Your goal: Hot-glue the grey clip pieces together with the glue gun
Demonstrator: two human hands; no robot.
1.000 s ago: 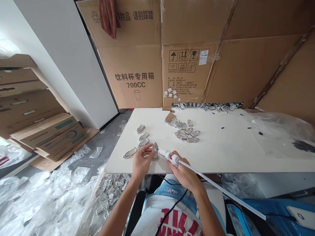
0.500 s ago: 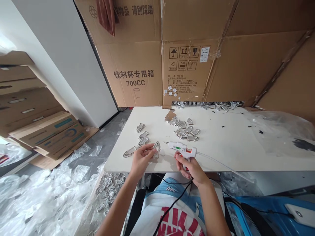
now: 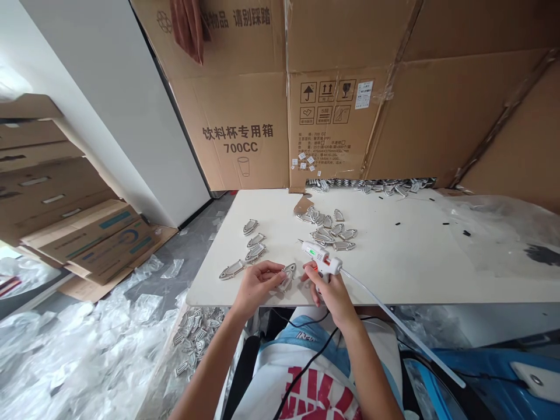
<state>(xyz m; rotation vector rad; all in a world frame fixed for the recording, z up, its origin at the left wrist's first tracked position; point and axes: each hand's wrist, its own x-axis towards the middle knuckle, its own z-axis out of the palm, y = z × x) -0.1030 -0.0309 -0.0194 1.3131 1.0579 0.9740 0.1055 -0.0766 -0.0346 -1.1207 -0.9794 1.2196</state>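
Note:
Near the front edge of the white table, my left hand (image 3: 261,284) pinches a small silvery pointed frame (image 3: 287,278) between thumb and fingers. To its right, my right hand (image 3: 329,290) grips a white glue gun (image 3: 321,256) by the handle, with the nozzle pointing up and to the left, beyond the held frame and apart from it. A long clear glue stick (image 3: 402,326) trails from the back of the gun. Similar frames (image 3: 255,252) lie in a row left of my left hand, and a pile of them (image 3: 324,234) lies beyond the gun.
The white table (image 3: 394,262) meets a tall cardboard wall (image 3: 245,105). Plastic film (image 3: 499,233) and small black bits lie at the right. More frames (image 3: 196,335) fill a container below left. A black cable crosses my lap.
My left hand has moved slightly right and down with the frame, which is now tilted. My right hand has shifted left, and the gun's nozzle has swung upward, away from the frame.

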